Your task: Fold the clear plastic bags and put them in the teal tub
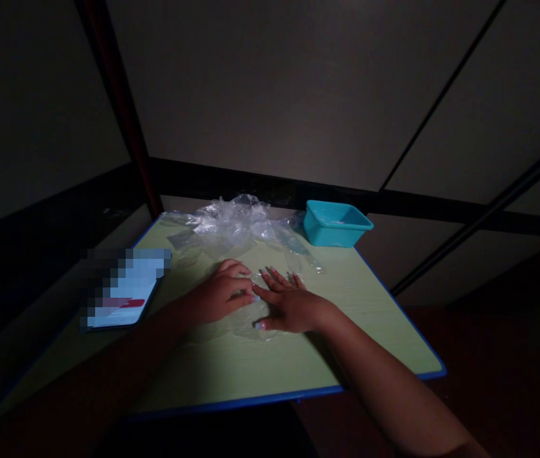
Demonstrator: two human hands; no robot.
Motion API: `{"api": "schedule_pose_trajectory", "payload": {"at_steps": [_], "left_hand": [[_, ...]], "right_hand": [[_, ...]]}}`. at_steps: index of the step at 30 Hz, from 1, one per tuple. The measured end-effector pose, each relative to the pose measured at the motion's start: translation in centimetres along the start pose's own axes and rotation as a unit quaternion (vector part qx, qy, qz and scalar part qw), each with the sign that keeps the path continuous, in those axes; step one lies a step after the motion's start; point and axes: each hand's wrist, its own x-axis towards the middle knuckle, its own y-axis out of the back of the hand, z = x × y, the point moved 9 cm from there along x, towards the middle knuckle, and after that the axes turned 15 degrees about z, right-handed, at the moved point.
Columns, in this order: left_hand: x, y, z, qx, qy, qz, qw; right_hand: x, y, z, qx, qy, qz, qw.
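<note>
A thin clear plastic bag or sheet lies flat on the table under both hands; which of the two it is I cannot tell. My right hand rests palm down on it with the fingers spread. Just left of it, my left hand touches the plastic with bent fingers held a little apart, its fingertips close to those of the right hand. Beyond the hands sits a crumpled heap of clear plastic, with loose pieces trailing toward the right.
A turquoise plastic basin stands at the far right corner of the light green table, which has a blue edge. On the left lies a phone or tablet with its screen lit, partly blurred out. Dark panelled walls rise behind.
</note>
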Motion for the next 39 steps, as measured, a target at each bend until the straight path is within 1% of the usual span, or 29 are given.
{"api": "schedule_pose_trajectory", "payload": {"at_steps": [4, 6, 7, 9, 12, 13, 15, 18, 20, 22, 25, 27, 28, 29, 30, 31, 32, 33, 34, 36, 39], "left_hand": [[0.3, 0.4, 0.3, -0.019, 0.004, 0.015, 1.000], [0.6, 0.8, 0.2, -0.024, 0.013, 0.040, 0.999], [0.8, 1.2, -0.2, -0.022, 0.028, 0.061, 0.997], [1.1, 2.2, -1.8, -0.008, 0.084, 0.110, 0.990], [0.9, 3.9, -5.2, 0.042, 0.195, 0.171, 0.965], [0.7, 4.4, -6.1, 0.065, 0.219, 0.185, 0.956], [0.4, 5.1, -7.4, 0.121, 0.244, 0.199, 0.941], [0.0, 5.0, -8.5, 0.179, 0.270, 0.194, 0.926], [-0.1, 4.6, -8.7, 0.184, 0.285, 0.187, 0.922], [0.0, 4.3, -8.6, 0.170, 0.283, 0.189, 0.925], [0.3, 4.7, -7.6, 0.144, 0.247, 0.224, 0.932], [0.4, 4.9, -6.5, 0.127, 0.214, 0.238, 0.939], [0.5, 4.8, -5.9, 0.120, 0.195, 0.232, 0.945], [0.5, 4.3, -5.2, 0.113, 0.175, 0.210, 0.955], [0.6, 3.6, -4.5, 0.107, 0.153, 0.175, 0.967], [0.5, 2.6, -3.7, 0.113, 0.131, 0.129, 0.976], [0.3, 1.4, -2.9, 0.121, 0.109, 0.072, 0.984], [0.0, 0.2, -2.2, 0.122, 0.086, 0.012, 0.989], [-0.3, -0.8, -1.6, 0.121, 0.069, -0.034, 0.990], [-0.9, -2.0, -0.9, 0.120, 0.048, -0.092, 0.987], [-1.3, -2.6, -0.6, 0.121, 0.031, -0.130, 0.984]], "right_hand": [[0.0, -0.1, 0.0, -0.005, 0.000, -0.004, 1.000], [0.0, -0.1, 0.1, -0.005, 0.001, -0.006, 1.000], [0.0, -0.2, 0.1, -0.005, 0.001, -0.006, 1.000], [0.0, -0.2, 0.2, -0.003, 0.001, -0.003, 1.000], [-0.1, -0.1, 0.2, 0.003, 0.001, 0.002, 1.000], [-0.1, -0.2, 0.2, 0.005, 0.001, 0.001, 1.000], [-0.1, -0.2, 0.3, 0.005, -0.001, -0.002, 1.000], [0.0, -0.3, 0.3, 0.000, -0.002, -0.007, 1.000], [0.0, -0.4, 0.4, -0.001, -0.003, -0.010, 1.000], [-0.1, -0.4, 0.4, 0.004, -0.004, -0.010, 1.000], [0.0, 0.2, 0.4, 0.015, -0.004, 0.011, 1.000], [0.2, 1.1, 0.7, 0.013, -0.009, 0.051, 0.999], [0.3, 1.8, 1.0, 0.006, -0.017, 0.083, 0.996], [0.5, 2.7, 1.5, -0.007, -0.029, 0.121, 0.992], [0.6, 3.7, 2.2, -0.023, -0.047, 0.163, 0.985], [0.7, 4.5, 3.1, -0.040, -0.071, 0.203, 0.976], [0.8, 5.3, 4.1, -0.056, -0.100, 0.237, 0.965], [0.8, 5.8, 5.2, -0.067, -0.131, 0.257, 0.955], [0.8, 6.1, 6.3, -0.075, -0.159, 0.265, 0.948], [1.0, 6.0, 8.1, -0.079, -0.198, 0.260, 0.942], [1.0, 5.8, 10.0, -0.062, -0.239, 0.268, 0.931]]}}
